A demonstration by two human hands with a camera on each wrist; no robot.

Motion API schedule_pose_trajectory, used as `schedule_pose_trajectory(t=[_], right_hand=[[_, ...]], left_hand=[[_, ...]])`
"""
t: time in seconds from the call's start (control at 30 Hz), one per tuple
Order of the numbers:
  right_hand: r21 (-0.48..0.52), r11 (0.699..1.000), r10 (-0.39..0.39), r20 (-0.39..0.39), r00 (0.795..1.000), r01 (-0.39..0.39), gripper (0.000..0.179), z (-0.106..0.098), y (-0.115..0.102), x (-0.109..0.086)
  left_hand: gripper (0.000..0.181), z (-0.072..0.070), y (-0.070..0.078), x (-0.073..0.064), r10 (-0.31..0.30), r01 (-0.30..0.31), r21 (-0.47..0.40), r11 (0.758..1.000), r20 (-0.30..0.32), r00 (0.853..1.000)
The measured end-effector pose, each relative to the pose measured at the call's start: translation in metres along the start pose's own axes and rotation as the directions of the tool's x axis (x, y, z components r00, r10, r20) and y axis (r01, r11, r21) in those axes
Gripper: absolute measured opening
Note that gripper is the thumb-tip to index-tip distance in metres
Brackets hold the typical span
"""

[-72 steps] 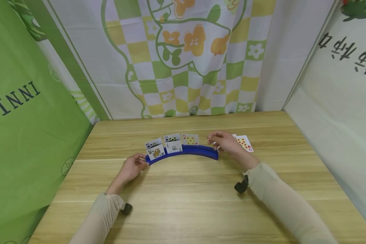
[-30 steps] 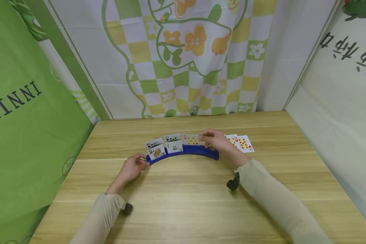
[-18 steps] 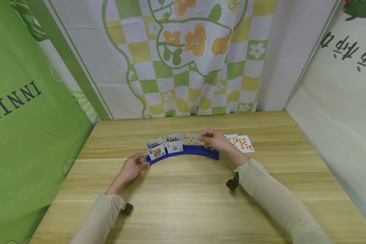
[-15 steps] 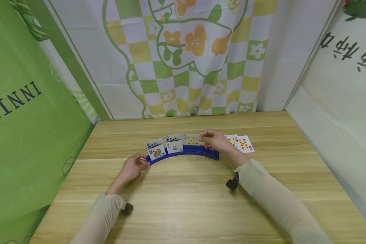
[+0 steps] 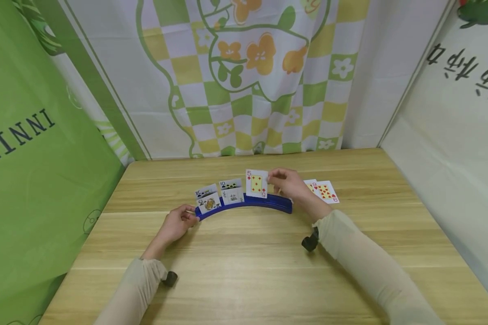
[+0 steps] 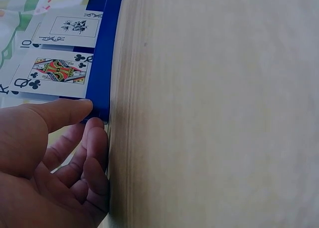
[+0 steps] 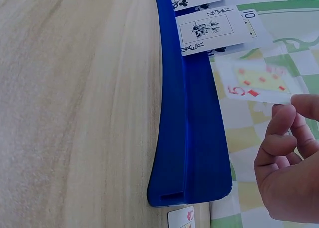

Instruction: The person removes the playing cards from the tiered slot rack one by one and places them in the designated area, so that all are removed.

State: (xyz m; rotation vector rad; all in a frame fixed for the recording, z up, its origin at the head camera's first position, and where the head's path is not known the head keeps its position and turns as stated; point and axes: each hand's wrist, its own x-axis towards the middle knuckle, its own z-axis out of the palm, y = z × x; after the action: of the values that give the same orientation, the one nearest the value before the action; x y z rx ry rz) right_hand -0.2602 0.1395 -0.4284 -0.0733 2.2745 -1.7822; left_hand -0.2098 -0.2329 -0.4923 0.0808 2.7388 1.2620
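Observation:
A curved blue playing card holder [image 5: 268, 201] stands on the table, its left end pinched between thumb and fingers of my left hand [image 5: 180, 222]. At that end the queen of clubs [image 6: 57, 72] stands before a king [image 5: 203, 191]. Beside them a joker [image 7: 207, 31] fronts a black ten [image 5: 230, 183]. My right hand [image 5: 291, 184] pinches the five of diamonds [image 5: 256, 183] by its right edge, face toward me. In the right wrist view this card is blurred and appears apart from the holder. The right part of the holder's groove shows bare.
On the table [image 5: 236, 271], right of the holder, the nine of hearts [image 5: 326, 192] lies face up over another red card [image 5: 310, 185], partly hidden by my right hand. A patterned curtain [image 5: 260, 113] hangs behind the table's far edge.
My right hand moved left to the five of diamonds and took hold of its edge. The card has since risen from the holder's back row. My left hand stayed in place.

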Motion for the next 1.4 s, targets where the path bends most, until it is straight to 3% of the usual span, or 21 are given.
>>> schedule_pose_trajectory(t=[0.53, 1.4], right_hand=[[0.021, 1.0, 0.017, -0.033, 0.999, -0.017, 0.026, -0.007, -0.002, -0.001], [0.048, 0.998, 0.053, -0.073, 0.996, -0.049, 0.034, -0.035, 0.002, -0.003]], left_hand=[[0.033, 0.0, -0.001, 0.0, -0.003, 0.003, -0.002, 1.0, 0.005, 1.0], [0.033, -0.001, -0.001, 0.0, -0.004, 0.004, -0.007, 1.0, 0.012, 1.0]])
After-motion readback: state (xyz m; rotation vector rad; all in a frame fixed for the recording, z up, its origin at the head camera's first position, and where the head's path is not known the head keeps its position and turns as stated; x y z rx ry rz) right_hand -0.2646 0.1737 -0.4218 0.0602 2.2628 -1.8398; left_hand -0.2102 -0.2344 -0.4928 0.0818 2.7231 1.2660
